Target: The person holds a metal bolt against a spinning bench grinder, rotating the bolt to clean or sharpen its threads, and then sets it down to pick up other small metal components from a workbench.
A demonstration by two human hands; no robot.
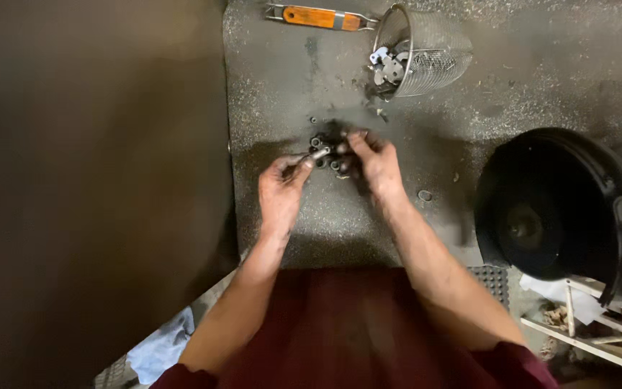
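My left hand (282, 189) pinches a small shiny metal pin (319, 153) between thumb and fingers. My right hand (376, 162) has its fingers closed over a pile of small dark nuts and rings (325, 140) on the gritty grey floor mat (304, 79). Both hands are smeared with black grease and nearly touch above the pile. What the right fingers hold is hidden.
A wire mesh basket (426, 47) lies on its side at the top, with flat metal parts (389, 66) spilling out, its orange handle (318, 17) to the left. A round black cover (552, 205) sits at the right. A loose washer (425, 195) lies near my right wrist.
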